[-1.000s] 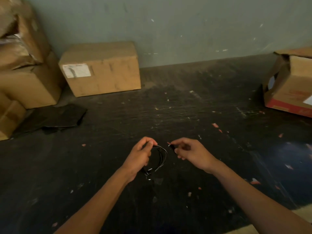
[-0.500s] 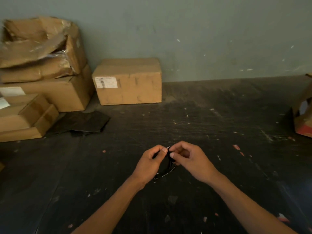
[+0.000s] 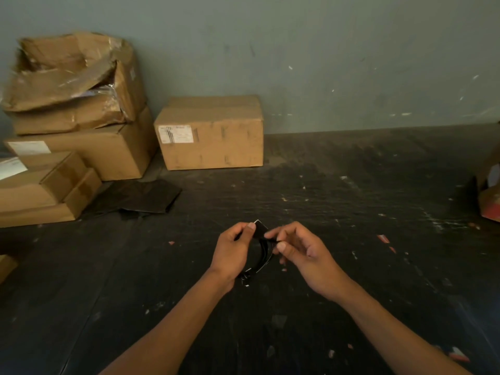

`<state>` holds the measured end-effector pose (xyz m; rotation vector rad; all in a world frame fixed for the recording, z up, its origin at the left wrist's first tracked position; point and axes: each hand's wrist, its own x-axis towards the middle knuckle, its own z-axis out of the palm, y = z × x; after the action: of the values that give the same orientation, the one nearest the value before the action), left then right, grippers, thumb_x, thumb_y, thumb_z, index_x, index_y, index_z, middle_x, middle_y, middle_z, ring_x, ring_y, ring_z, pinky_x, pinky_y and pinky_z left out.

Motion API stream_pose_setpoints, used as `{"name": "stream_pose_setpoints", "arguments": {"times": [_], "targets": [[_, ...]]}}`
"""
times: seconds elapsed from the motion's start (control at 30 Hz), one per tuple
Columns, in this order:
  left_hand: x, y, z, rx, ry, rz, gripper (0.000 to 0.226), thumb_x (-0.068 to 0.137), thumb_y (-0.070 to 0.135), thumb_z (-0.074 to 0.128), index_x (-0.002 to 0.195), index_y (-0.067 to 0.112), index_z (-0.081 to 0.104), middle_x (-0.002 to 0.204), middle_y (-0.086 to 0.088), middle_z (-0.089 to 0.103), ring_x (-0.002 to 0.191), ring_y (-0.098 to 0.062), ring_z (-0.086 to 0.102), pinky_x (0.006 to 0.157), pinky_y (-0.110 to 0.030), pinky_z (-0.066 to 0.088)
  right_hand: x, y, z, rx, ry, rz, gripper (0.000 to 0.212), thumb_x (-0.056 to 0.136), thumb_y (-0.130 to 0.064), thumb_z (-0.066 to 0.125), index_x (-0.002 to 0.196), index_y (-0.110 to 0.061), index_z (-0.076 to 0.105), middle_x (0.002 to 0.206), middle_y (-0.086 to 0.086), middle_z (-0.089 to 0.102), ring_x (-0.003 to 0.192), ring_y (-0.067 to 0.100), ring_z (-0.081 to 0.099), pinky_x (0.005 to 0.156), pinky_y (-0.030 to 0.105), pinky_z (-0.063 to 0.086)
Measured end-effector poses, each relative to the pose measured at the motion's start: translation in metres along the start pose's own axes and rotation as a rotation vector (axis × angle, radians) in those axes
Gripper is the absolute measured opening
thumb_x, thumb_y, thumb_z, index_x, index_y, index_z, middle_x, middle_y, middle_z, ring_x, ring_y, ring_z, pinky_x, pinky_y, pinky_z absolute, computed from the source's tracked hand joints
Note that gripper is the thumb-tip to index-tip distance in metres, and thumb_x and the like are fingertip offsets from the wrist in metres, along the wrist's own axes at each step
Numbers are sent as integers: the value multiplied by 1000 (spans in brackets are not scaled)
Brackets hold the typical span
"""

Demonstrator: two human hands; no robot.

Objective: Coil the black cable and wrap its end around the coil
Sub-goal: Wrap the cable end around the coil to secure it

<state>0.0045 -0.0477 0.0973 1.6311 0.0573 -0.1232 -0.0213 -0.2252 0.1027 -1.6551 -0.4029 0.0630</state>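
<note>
A small coil of thin black cable [image 3: 262, 257] hangs between both hands above the dark floor. My left hand [image 3: 232, 253] grips the coil's left side, thumb and forefinger pinched near its top, where a small black tab-like piece [image 3: 260, 228] sticks up. My right hand [image 3: 300, 253] pinches the coil's upper right strands between thumb and forefinger. The coil's lower end [image 3: 247, 277] pokes out under my left palm. Much of the coil is hidden by my fingers.
Stacked cardboard boxes [image 3: 73, 125] stand at the back left, a single closed box [image 3: 211, 132] against the grey wall. A dark flat sheet [image 3: 135, 196] lies by them. Another box [image 3: 491, 196] shows at the right edge. The dark floor [image 3: 338, 212] has paper scraps.
My hands came together from slightly apart and now both pinch the coil's top. The camera view shifted left and up, bringing more boxes on the left into sight.
</note>
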Motion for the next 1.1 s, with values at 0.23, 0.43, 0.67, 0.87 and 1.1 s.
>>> {"name": "stream_pose_setpoints", "arguments": {"times": [0.23,0.43,0.67,0.87,1.1], "targets": [[4,0,1,115,-2,149,22,101,31,50,95,29,71,91,15,71,90,1,64,81,-23,46,9,0,10,383,249,238,12,85,-22,69,95,-15,67,84,5,68,75,17,65,68,29,53],[7,0,1,143,-17,260,22,101,29,50,93,26,70,87,9,69,83,-3,64,70,-7,46,13,-2,21,317,331,393,21,87,-5,67,106,-11,62,86,5,65,69,12,62,63,26,50],[6,-1,2,165,27,239,15,100,34,50,114,33,52,102,11,59,79,19,56,66,-7,46,10,-1,26,335,289,553,13,88,-16,67,99,-10,69,76,4,64,60,12,59,58,26,49],[7,4,6,159,84,311,6,99,28,55,103,24,56,97,9,62,84,17,58,73,-4,44,9,5,33,461,236,857,19,85,-12,70,103,-4,69,68,5,59,50,11,51,45,20,39],[2,-9,11,125,6,352,7,97,21,57,102,16,60,97,2,68,88,0,66,74,-13,51,19,0,38,735,316,850,14,84,-12,71,97,-6,70,60,4,62,49,11,52,43,22,40]]}}
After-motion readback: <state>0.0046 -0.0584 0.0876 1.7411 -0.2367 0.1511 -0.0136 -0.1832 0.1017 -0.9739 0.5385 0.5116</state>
